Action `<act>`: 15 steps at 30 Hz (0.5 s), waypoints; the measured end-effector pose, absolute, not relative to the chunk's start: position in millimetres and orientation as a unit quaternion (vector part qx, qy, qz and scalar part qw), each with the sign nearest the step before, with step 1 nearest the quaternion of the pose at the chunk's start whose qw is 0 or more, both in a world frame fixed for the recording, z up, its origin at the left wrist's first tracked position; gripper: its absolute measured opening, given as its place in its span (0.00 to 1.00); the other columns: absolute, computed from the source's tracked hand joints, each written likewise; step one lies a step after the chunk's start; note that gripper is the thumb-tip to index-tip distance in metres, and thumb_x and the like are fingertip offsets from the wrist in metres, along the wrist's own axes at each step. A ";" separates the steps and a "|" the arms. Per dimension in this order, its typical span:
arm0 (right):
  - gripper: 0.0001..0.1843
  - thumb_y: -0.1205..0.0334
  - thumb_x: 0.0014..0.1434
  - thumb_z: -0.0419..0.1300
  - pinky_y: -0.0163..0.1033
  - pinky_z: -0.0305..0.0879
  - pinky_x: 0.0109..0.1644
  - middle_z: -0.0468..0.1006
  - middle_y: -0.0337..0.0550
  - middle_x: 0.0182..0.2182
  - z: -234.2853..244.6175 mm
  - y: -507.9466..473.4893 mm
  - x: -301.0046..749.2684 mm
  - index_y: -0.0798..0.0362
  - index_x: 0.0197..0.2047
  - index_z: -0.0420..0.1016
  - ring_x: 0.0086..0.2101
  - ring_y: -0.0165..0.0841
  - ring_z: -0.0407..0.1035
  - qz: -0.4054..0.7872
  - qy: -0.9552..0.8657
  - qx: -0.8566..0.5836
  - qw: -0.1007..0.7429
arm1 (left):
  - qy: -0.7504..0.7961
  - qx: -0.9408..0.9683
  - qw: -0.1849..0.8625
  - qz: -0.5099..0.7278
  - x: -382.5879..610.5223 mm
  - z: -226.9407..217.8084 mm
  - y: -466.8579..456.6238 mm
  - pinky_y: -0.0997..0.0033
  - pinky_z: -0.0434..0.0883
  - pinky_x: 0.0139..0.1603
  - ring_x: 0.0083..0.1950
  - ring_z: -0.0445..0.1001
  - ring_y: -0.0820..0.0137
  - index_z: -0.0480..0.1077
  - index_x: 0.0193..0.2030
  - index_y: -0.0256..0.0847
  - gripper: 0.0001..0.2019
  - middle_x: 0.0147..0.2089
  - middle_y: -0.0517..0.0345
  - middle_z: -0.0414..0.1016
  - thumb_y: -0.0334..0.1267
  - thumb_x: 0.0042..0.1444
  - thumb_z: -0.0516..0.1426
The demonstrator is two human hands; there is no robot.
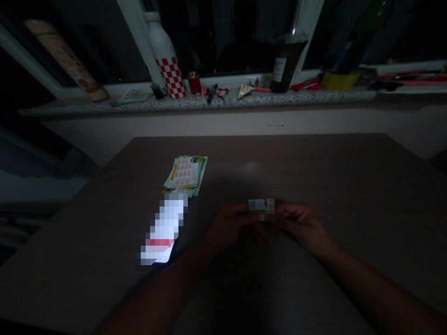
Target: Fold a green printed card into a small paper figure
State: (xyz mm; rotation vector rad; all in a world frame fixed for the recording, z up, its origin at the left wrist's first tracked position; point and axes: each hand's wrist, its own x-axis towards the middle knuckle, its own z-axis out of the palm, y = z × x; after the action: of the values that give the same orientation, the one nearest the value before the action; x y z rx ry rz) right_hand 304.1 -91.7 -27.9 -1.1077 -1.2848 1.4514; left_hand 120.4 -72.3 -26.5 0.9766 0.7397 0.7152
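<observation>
A small printed paper ticket [259, 205] with a QR code and orange print is stretched between my two hands, low over the table. It looks folded, with a lower flap showing beneath. My left hand [232, 225] pinches its left end between thumb and fingers. At the right end, the fingers and thumb of my right hand [302, 225] close on the same ticket. To the left lies a loose stack of similar printed tickets [185, 172] in green, white and orange. A phone [164, 228] with a lit, blurred screen rests just in front of that stack.
Dim light falls on the brown wooden table [331, 177]. Behind it, a granite windowsill [132, 107] carries a checkered white-and-red bottle [169, 60], a tan cylinder [68, 60], a red jar [194, 83], a dark labelled pouch [284, 67] and a green bottle [370, 23].
</observation>
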 end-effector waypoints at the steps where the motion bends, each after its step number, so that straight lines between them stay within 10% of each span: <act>1: 0.13 0.54 0.49 0.65 0.33 0.62 0.24 0.71 0.36 0.17 -28.2 -91.5 304.6 0.54 0.23 0.73 0.19 0.26 0.64 0.585 -0.518 -0.443 0.439 | 0.338 0.453 0.756 0.330 120.6 -25.9 -72.4 0.70 0.71 0.26 0.23 0.74 0.70 0.73 0.36 0.34 0.11 0.24 0.56 0.76 0.40 0.52 0.60; 15: 0.12 0.56 0.51 0.65 0.32 0.62 0.24 0.72 0.37 0.18 -27.6 -91.0 306.7 0.54 0.23 0.73 0.20 0.26 0.64 0.565 -0.536 -0.445 0.441 | 0.382 0.534 0.687 0.309 118.1 -25.6 -73.6 0.73 0.71 0.27 0.25 0.75 0.71 0.73 0.33 0.33 0.14 0.26 0.55 0.77 0.46 0.55 0.58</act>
State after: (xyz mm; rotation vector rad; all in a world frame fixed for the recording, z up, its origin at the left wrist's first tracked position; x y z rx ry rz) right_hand 306.7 -91.0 -27.6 -1.1053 -1.3302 1.4037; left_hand 118.1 -73.6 -25.6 1.1965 0.8559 0.6925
